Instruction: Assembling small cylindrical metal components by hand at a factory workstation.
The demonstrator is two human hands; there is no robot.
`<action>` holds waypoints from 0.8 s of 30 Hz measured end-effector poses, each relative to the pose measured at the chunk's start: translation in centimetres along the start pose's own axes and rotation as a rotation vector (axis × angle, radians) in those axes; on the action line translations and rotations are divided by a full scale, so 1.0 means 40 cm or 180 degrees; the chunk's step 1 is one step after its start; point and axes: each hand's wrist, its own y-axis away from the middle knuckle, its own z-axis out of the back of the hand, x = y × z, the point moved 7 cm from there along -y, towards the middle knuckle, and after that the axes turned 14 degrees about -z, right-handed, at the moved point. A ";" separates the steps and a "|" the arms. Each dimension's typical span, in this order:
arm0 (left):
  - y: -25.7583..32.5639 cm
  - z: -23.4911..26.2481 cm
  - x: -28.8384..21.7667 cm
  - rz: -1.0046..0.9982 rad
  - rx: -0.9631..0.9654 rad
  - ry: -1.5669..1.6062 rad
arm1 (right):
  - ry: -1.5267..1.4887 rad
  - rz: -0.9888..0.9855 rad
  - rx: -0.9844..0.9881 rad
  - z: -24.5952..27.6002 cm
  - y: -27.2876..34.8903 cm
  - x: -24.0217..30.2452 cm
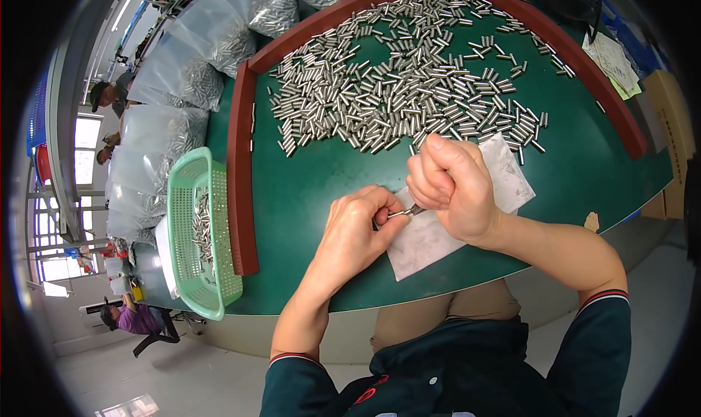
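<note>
My left hand (354,227) pinches a small metal pin (396,214) between thumb and fingers, just above the green tabletop (299,190). Beside it, my right hand (456,187) is closed in a fist around a small dark-tipped tool (416,209); most of that tool is hidden in the palm. The tool's tip meets the end of the pin, or comes very close to it. Under both hands lies a smudged white sheet (423,249). Beyond them spreads a large heap of loose metal pins (380,96).
A dark red wooden border (241,176) fences the pins. At the left stands a green plastic basket (232,289) with more pins inside. Clear bags of metal parts (201,81) line the far left. A cardboard box (675,125) is at the right. Several people are in the background.
</note>
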 end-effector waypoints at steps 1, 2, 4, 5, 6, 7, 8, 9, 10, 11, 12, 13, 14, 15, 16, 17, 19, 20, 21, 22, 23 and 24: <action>0.001 0.001 0.001 -0.0011 -0.0007 0.0003 | -0.0008 -0.0006 0.0018 -0.001 0.000 0.000; 0.000 -0.001 0.002 -0.0029 -0.0007 0.0013 | -0.0014 -0.0010 0.0024 0.000 0.000 -0.001; -0.002 -0.004 0.005 0.0000 -0.0008 0.0103 | 0.0035 0.0039 -0.0003 0.001 0.000 -0.006; -0.003 -0.005 0.008 0.0031 -0.0010 0.0186 | 0.0080 0.0089 -0.0024 0.001 0.001 -0.007; -0.005 -0.004 0.006 0.0031 -0.0004 0.0192 | 0.0080 0.0087 -0.0032 0.001 0.003 -0.009; -0.007 -0.004 0.005 0.0071 0.0038 0.0191 | 0.0134 0.0132 -0.0034 0.000 0.005 -0.008; -0.007 -0.003 0.007 0.0122 0.0069 0.0179 | 0.0185 0.0172 -0.0018 -0.004 0.004 -0.008; -0.006 -0.001 0.007 0.0132 0.0065 0.0175 | 0.0181 0.0165 -0.0009 -0.005 0.003 -0.012; -0.004 -0.001 0.006 0.0124 0.0089 0.0130 | 0.0265 0.0240 0.0033 -0.008 0.004 -0.012; -0.004 -0.004 0.005 0.0101 0.0121 0.0097 | 0.0355 0.0320 0.0056 -0.010 0.008 -0.009; -0.004 -0.005 0.005 0.0097 0.0125 0.0105 | 0.0359 0.0318 0.0047 -0.008 0.007 -0.006; -0.004 -0.003 0.005 0.0088 0.0066 0.0137 | 0.0230 0.0189 0.0047 -0.003 0.001 -0.006; -0.003 -0.001 0.005 0.0088 0.0003 0.0168 | 0.0099 0.0051 0.0052 0.001 -0.002 -0.008; -0.003 -0.002 0.004 0.0094 0.0002 0.0176 | 0.0055 0.0025 0.0052 0.001 -0.002 -0.006; -0.003 -0.004 0.004 0.0119 0.0035 0.0124 | 0.0057 0.0016 0.0049 0.000 -0.001 -0.006; -0.003 -0.003 0.005 0.0143 0.0064 0.0064 | 0.0063 0.0037 0.0027 0.000 0.000 -0.003; -0.003 -0.003 0.006 0.0130 0.0056 0.0063 | 0.0067 0.0058 0.0008 0.000 -0.001 -0.001; -0.003 -0.003 0.007 0.0113 0.0056 0.0065 | 0.0029 0.0038 0.0028 0.001 -0.003 -0.002; -0.002 -0.004 0.009 0.0112 0.0060 0.0065 | -0.0011 0.0019 0.0049 0.001 -0.004 -0.003; -0.002 -0.004 0.010 0.0112 0.0037 0.0084 | -0.0013 0.0021 0.0045 0.002 -0.003 -0.002; -0.001 -0.004 0.010 0.0115 0.0014 0.0101 | -0.0025 0.0014 0.0034 0.001 -0.003 -0.002; -0.001 -0.003 0.009 0.0115 0.0018 0.0099 | -0.0036 0.0007 0.0023 0.001 -0.003 -0.003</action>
